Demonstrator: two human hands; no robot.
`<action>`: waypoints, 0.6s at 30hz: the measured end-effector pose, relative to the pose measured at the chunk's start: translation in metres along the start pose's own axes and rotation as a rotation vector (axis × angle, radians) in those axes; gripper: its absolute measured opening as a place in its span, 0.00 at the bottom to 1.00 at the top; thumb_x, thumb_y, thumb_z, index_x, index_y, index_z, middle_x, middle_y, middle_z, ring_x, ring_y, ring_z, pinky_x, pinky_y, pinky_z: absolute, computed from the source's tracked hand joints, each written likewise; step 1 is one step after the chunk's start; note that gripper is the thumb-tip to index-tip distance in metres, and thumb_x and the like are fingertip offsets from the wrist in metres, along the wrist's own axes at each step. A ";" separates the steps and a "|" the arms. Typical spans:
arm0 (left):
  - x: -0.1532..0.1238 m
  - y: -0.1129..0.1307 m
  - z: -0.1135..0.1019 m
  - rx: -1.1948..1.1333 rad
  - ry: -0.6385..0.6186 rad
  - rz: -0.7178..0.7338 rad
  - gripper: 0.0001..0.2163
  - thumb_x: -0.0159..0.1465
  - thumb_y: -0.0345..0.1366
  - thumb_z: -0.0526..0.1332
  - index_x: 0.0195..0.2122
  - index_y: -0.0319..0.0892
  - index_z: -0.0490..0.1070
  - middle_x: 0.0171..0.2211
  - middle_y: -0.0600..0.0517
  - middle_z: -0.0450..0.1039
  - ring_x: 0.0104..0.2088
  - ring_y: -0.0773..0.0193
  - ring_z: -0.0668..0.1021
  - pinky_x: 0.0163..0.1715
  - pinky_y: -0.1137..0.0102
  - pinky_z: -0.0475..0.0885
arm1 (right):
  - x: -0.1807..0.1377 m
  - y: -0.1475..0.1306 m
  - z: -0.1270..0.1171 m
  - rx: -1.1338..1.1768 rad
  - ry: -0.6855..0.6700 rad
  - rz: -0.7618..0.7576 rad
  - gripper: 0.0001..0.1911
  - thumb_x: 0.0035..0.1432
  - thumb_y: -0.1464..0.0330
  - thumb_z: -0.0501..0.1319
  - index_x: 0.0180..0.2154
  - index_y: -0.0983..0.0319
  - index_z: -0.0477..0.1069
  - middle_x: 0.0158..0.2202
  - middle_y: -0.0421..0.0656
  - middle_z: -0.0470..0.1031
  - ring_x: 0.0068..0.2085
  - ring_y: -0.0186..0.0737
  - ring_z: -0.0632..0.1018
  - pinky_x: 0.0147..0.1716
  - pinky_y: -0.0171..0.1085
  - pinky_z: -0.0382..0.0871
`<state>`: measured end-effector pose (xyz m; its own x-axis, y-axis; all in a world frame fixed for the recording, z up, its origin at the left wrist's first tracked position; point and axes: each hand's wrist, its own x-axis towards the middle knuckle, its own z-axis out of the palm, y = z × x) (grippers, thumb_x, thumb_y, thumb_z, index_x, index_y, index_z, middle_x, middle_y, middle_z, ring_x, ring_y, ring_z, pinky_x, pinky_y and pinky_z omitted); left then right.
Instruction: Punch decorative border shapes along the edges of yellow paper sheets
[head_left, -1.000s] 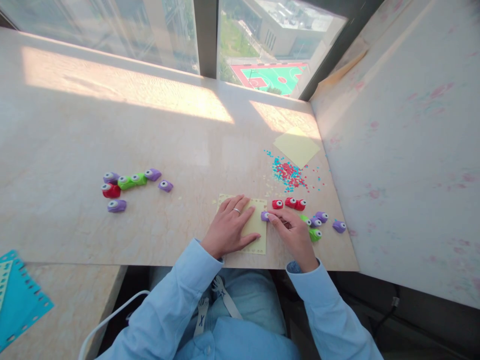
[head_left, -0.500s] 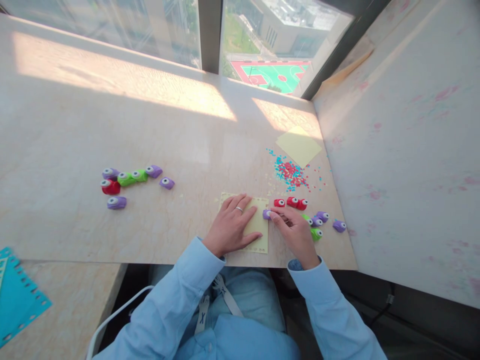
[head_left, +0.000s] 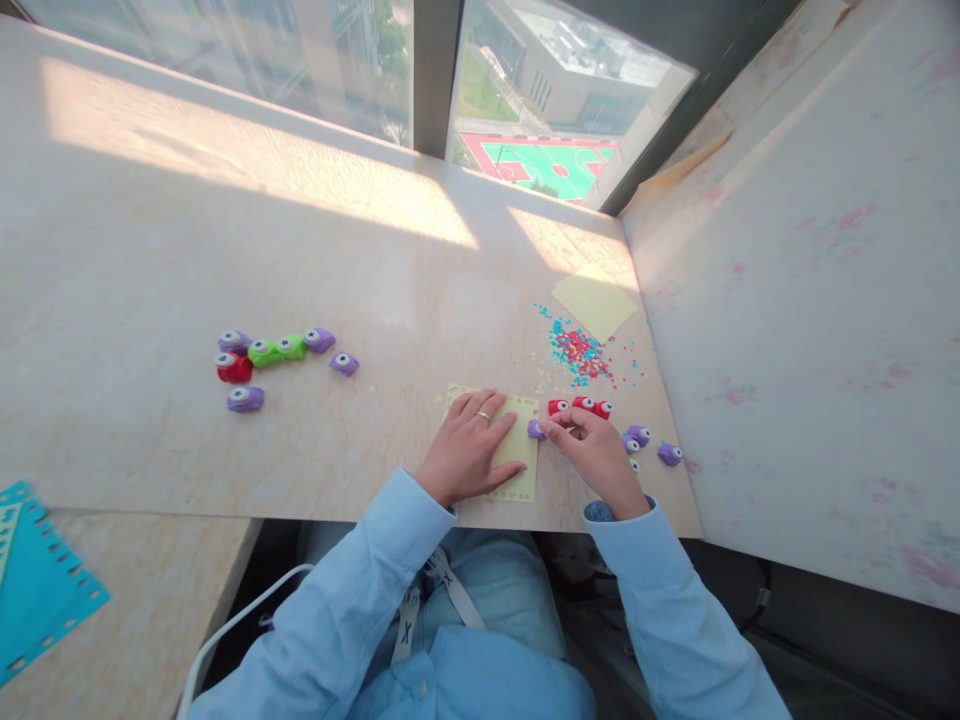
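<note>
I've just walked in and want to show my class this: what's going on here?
A person's left hand lies flat on a pale yellow sheet. The right hand has its fingertips at a small purple punch on the sheet's right edge; whether it is pressing is unclear. Red and blue paper bits lie scattered beyond, near more yellow paper. Other punches sit to both sides.
</note>
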<state>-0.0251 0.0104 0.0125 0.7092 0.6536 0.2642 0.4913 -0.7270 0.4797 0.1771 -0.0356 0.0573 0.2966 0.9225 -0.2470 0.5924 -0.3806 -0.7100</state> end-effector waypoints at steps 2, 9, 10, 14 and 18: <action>0.000 0.000 0.000 -0.011 0.006 0.001 0.27 0.60 0.53 0.62 0.54 0.39 0.69 0.59 0.36 0.65 0.62 0.43 0.64 0.61 0.50 0.59 | 0.004 0.002 -0.001 0.002 -0.029 0.006 0.17 0.51 0.54 0.64 0.30 0.61 0.74 0.25 0.40 0.74 0.26 0.37 0.71 0.27 0.36 0.62; 0.000 -0.001 0.000 0.007 0.016 0.012 0.27 0.60 0.54 0.61 0.54 0.38 0.70 0.59 0.36 0.66 0.61 0.43 0.65 0.61 0.52 0.58 | 0.018 -0.003 -0.003 -0.133 -0.106 0.039 0.10 0.49 0.62 0.65 0.25 0.60 0.67 0.23 0.36 0.70 0.24 0.35 0.70 0.26 0.35 0.62; 0.000 0.000 0.000 0.009 0.017 0.011 0.27 0.61 0.54 0.61 0.53 0.38 0.70 0.59 0.36 0.66 0.61 0.43 0.65 0.61 0.52 0.58 | 0.020 -0.006 -0.003 -0.161 -0.121 0.040 0.09 0.49 0.64 0.65 0.25 0.60 0.66 0.22 0.35 0.69 0.23 0.34 0.70 0.26 0.34 0.61; 0.000 0.000 0.000 -0.004 0.027 0.007 0.27 0.61 0.54 0.61 0.52 0.38 0.70 0.58 0.36 0.66 0.60 0.43 0.66 0.60 0.52 0.58 | 0.028 -0.021 -0.001 -0.288 -0.206 0.096 0.10 0.50 0.71 0.64 0.25 0.59 0.62 0.16 0.32 0.65 0.18 0.31 0.68 0.22 0.32 0.58; 0.000 0.001 -0.001 -0.029 0.037 0.006 0.26 0.61 0.54 0.61 0.52 0.39 0.70 0.58 0.36 0.66 0.60 0.44 0.66 0.60 0.51 0.59 | 0.030 -0.032 0.002 -0.345 -0.245 0.195 0.12 0.52 0.73 0.64 0.24 0.59 0.61 0.12 0.30 0.63 0.15 0.32 0.69 0.20 0.31 0.56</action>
<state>-0.0253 0.0099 0.0134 0.6924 0.6572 0.2978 0.4719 -0.7247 0.5021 0.1655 0.0047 0.0711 0.2663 0.8040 -0.5317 0.7700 -0.5093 -0.3843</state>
